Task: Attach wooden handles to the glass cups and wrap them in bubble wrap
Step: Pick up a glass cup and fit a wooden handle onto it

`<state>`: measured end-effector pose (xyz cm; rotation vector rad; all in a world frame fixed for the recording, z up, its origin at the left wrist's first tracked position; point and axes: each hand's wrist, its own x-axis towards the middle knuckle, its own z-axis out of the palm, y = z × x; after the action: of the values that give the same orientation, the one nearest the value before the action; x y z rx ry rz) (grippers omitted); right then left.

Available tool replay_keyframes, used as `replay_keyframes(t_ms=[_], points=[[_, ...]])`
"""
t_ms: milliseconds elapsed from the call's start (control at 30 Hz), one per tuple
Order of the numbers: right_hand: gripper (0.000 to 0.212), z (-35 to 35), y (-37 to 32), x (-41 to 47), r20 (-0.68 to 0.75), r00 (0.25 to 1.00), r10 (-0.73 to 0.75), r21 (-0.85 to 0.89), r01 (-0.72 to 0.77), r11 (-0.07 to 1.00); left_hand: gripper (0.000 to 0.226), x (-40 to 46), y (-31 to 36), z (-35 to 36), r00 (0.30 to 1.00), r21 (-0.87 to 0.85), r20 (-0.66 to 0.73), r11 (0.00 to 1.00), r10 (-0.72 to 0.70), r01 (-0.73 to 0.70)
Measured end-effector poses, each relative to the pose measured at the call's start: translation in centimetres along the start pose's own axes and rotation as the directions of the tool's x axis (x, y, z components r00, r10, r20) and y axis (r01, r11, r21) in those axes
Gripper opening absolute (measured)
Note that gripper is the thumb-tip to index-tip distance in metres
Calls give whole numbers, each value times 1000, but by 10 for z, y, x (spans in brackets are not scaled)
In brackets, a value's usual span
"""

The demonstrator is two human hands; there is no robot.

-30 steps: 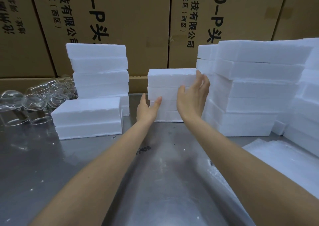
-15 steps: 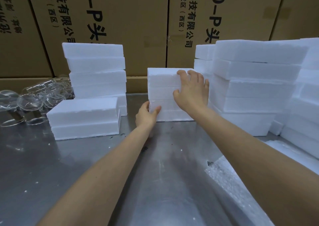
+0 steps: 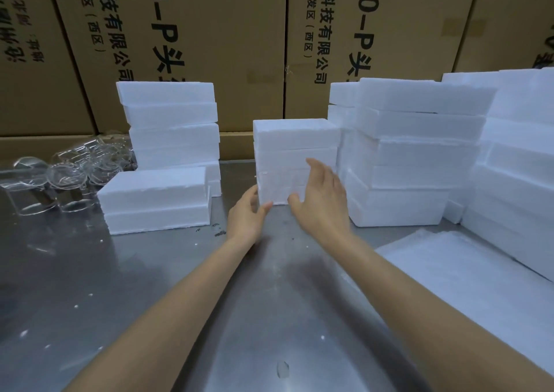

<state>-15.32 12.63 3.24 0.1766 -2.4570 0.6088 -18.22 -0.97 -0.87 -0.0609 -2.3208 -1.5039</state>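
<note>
We see plain white foam blocks (image 3: 295,149) on a grey, reflective metal table (image 3: 144,286) flecked with white crumbs. We note clear, colourless glass cups (image 3: 64,176), a milky translucent sheet (image 3: 467,274), and brown cardboard boxes (image 3: 227,32) printed in black characters.

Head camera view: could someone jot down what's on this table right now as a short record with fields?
Surface: metal table
Middle: middle foam stack, white blocks piled up
Left hand: fingers straight, at the stack's lower left corner
Right hand: open, in front of the stack's lower right; contact unclear
Other foam: left foam stacks; right foam stacks
Glass cups: clear, clustered at far left
Sheet: white bubble wrap lying flat at near right
Behind: cardboard cartons with printed text
Wooden handles: none visible
</note>
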Motion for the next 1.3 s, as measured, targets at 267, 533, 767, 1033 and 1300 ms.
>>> replay_keyframes(t_ms=[267,533,767,1033,1300], points=[[44,0,-14,-76,341,932,122,165,-188,968,54,-80,14,-35,985,89,169,995,22,-37],[30,-20,-20,-118,327,944,-42,-15,50,999,33,-137,19,-73,967,218,248,970,51,-107],[30,-31,-15,-123,299,952,70,71,-95,993,25,-166,22,-108,930,518,350,805,108,-289],[29,-32,-11,-119,287,952,102,95,-134,986,61,-164,35,-184,940,893,-325,294,-102,341],[28,-33,-11,-117,301,949,96,96,-130,987,48,-167,21,-214,823,779,-492,277,-285,562]])
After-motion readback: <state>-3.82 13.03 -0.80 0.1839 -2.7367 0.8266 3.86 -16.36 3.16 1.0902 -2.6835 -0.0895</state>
